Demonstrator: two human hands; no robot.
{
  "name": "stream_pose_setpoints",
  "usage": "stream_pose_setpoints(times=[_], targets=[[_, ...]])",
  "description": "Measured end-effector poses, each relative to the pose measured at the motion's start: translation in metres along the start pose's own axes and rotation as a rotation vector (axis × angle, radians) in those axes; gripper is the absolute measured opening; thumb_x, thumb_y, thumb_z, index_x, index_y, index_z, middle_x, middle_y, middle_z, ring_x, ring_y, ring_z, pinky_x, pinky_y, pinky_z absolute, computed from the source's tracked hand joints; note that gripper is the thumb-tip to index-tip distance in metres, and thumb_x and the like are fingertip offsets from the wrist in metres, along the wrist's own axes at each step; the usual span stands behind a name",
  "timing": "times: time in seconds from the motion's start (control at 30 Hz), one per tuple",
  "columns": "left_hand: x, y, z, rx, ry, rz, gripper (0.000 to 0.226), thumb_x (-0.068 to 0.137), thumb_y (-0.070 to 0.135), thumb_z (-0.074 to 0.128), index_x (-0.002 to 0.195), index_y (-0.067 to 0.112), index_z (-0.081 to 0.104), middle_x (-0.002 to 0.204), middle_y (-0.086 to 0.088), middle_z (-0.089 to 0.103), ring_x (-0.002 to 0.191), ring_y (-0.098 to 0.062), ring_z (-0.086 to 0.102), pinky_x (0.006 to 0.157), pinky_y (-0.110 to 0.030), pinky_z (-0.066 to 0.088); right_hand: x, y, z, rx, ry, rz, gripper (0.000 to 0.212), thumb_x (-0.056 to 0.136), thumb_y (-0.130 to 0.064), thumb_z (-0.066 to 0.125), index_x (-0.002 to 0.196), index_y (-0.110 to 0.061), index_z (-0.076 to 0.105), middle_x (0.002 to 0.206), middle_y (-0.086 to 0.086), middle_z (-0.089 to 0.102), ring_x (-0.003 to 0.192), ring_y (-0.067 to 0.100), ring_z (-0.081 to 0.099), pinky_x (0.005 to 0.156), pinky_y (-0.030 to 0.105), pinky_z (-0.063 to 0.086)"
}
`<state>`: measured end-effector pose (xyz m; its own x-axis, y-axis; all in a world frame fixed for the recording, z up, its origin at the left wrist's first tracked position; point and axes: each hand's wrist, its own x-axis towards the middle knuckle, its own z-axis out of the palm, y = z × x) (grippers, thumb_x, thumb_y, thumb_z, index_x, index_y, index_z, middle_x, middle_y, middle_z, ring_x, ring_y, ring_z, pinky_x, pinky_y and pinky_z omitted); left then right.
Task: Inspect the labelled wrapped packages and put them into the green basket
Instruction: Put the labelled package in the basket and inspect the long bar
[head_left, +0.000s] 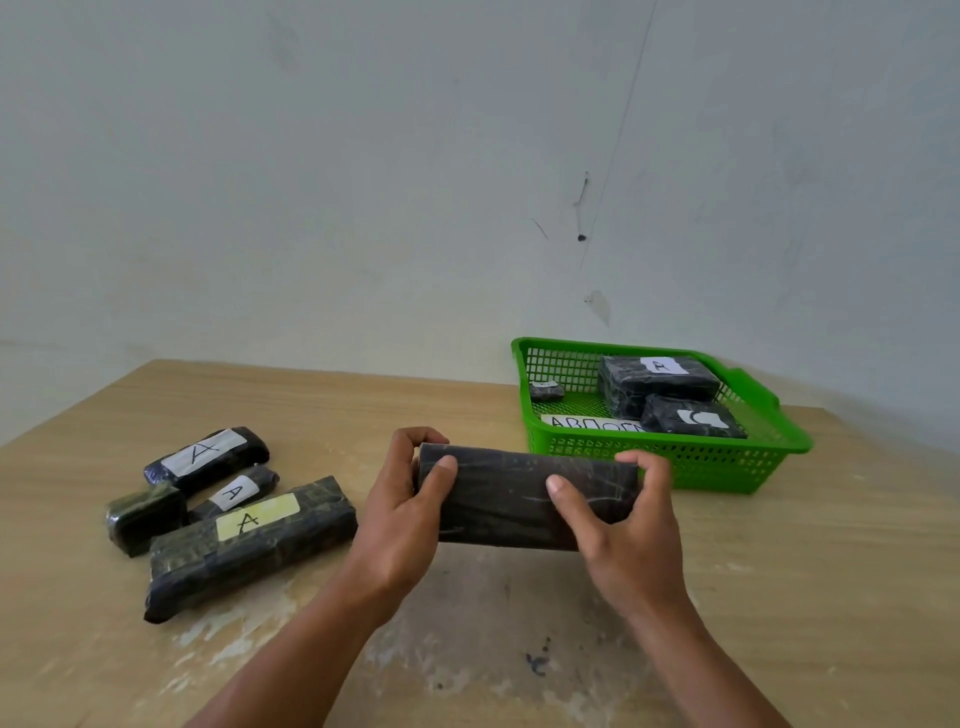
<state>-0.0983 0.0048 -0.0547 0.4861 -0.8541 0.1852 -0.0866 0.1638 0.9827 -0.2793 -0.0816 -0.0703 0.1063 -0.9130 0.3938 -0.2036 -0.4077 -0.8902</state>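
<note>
At a pale wooden table (779, 597), a person holds a long dark package (509, 499) level, one end in each hand, seemingly just above the tabletop. Just behind it sits the green basket (665, 462), which already contains three wrapped packages (657, 382) and a lettered paper strip (592, 423). The left hand (405, 499) curls round the left end, thumb on the near face and fingers over the far edge. The right hand (623, 525) grips the right end the same way. No label shows on the face turned to the camera, so the two-handed hold looks meant for turning the package to find its letter before it goes in. Four more lie heaped at the left: a long yellow-labelled package (249, 545), a white-labelled package (208, 454) marked A, a slimmer package (236, 491) also marked A, and a small package (145, 519) showing no label. Behind rises a bare grey-white wall (363, 182) with a thin crack (582, 208). The tabletop is scuffed pale toward the front and carries a small dark stain (537, 662).
</note>
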Motion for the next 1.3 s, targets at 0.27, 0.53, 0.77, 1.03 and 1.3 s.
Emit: stream_pose_setpoints(times=[0.27, 0.53, 0.77, 1.03, 1.3], targets=[[-0.008, -0.004, 0.011, 0.146, 0.109, 0.020, 0.032, 0.090, 0.030, 0.076, 0.107, 0.029, 0.049, 0.099, -0.001, 0.065, 0.090, -0.016, 0.068, 0.078, -0.043, 0.065, -0.004, -0.007, 0.001, -0.100, 0.079, 0.011, 0.067, 0.072, -0.045, 0.091, 0.114, -0.024, 0.043, 0.084, -0.007, 0.066, 0.071, 0.006, 0.067, 0.062, 0.026, 0.054], [-0.006, -0.003, 0.009, 0.270, 0.233, 0.013, 0.046, 0.079, 0.033, 0.087, 0.102, 0.027, 0.048, 0.094, 0.002, 0.063, 0.083, -0.010, 0.066, 0.073, -0.039, 0.064, -0.005, -0.004, 0.003, 0.044, -0.036, -0.067, 0.036, 0.094, -0.013, 0.075, 0.115, -0.013, 0.046, 0.075, -0.005, 0.060, 0.064, -0.008, 0.062, 0.056, 0.009, 0.046], [-0.002, -0.003, 0.003, 0.291, 0.278, 0.010, 0.052, 0.073, 0.040, 0.089, 0.101, 0.024, 0.049, 0.094, 0.002, 0.061, 0.082, -0.012, 0.065, 0.070, -0.036, 0.062, 0.001, 0.008, 0.005, 0.191, -0.063, -0.066, 0.022, 0.089, -0.035, 0.055, 0.110, -0.026, 0.053, 0.062, -0.012, 0.049, 0.056, 0.008, 0.045, 0.055, 0.036, 0.041], [-0.001, -0.005, 0.001, 0.279, 0.291, 0.025, 0.060, 0.066, 0.045, 0.093, 0.101, 0.023, 0.049, 0.095, 0.000, 0.062, 0.083, -0.012, 0.065, 0.062, -0.026, 0.057, 0.005, 0.014, 0.005, 0.317, -0.080, -0.084, 0.009, 0.098, -0.029, 0.055, 0.105, -0.031, 0.060, 0.071, -0.003, 0.044, 0.064, 0.015, 0.042, 0.058, 0.034, 0.037], [-0.002, 0.001, 0.001, 0.242, 0.284, 0.023, 0.091, 0.065, 0.049, 0.092, 0.139, 0.034, 0.042, 0.118, 0.006, 0.052, 0.107, -0.013, 0.054, 0.092, -0.029, 0.052, 0.009, 0.014, 0.001, 0.344, -0.120, -0.118, 0.027, 0.104, -0.026, 0.055, 0.129, -0.037, 0.059, 0.092, 0.003, 0.062, 0.082, 0.011, 0.058, 0.077, 0.023, 0.052]])
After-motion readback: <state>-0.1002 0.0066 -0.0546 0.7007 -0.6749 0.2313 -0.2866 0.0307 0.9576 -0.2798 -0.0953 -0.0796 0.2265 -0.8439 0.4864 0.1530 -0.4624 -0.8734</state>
